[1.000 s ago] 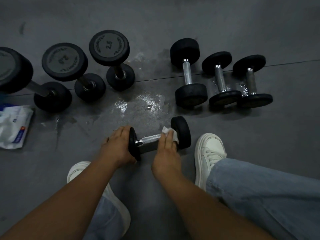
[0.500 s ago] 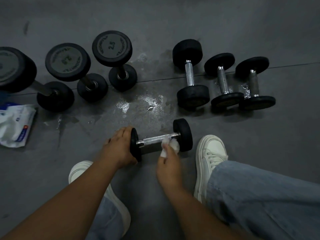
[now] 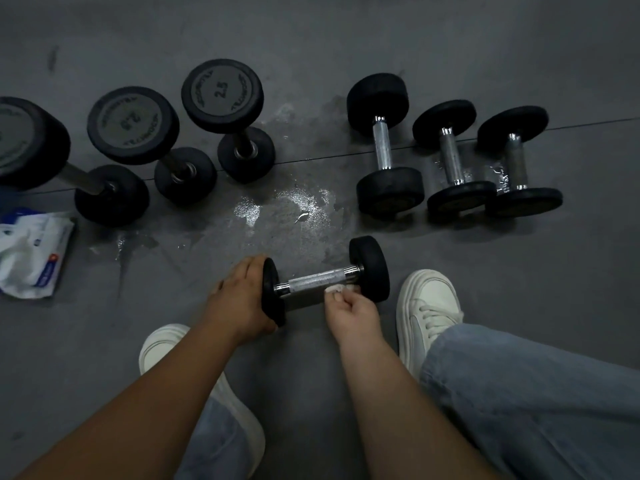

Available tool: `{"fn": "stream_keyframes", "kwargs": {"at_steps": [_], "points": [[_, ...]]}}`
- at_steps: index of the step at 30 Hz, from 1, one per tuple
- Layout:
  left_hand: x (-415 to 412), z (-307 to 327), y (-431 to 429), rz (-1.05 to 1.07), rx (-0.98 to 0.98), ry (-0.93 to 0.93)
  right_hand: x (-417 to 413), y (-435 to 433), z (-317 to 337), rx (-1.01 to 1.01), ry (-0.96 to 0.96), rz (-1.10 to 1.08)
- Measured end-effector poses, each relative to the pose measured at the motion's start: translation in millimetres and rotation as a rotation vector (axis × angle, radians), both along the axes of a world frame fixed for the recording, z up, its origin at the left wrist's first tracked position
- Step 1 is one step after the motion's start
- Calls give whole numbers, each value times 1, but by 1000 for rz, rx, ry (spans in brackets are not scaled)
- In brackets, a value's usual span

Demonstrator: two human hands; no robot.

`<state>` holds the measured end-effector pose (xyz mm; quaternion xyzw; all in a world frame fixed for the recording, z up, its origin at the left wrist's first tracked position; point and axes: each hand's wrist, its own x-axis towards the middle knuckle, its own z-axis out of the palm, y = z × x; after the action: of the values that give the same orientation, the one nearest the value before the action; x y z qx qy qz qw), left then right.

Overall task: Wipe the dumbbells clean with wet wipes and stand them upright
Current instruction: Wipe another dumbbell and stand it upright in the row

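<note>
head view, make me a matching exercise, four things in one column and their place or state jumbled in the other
Column A
1 nearest dumbbell
2 wet wipe
3 wipes packet
4 wet patch

Column B
a pinched in the right hand
b lying at the far left edge
c on its side, one end gripped by the left hand
d shining on the floor beyond the hands

Pairs: 1-c, 2-a, 3-b, 4-d
</note>
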<state>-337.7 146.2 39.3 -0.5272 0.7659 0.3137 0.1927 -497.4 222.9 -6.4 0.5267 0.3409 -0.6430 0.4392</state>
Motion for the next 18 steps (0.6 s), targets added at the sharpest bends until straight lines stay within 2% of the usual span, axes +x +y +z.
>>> {"fn": "stream_keyframes", "kwargs": {"at_steps": [6, 10, 16, 18], "points": [[-1, 2, -3, -2, 5, 1, -3, 12, 10, 34, 40, 95], [-1, 2, -3, -3, 14, -14, -6, 13, 4, -1, -2, 32], [0, 1, -2, 2, 10, -2, 7, 1, 5, -33, 69, 341], [0, 0, -1, 10, 11, 8, 7, -12, 3, -76, 86, 362]]}}
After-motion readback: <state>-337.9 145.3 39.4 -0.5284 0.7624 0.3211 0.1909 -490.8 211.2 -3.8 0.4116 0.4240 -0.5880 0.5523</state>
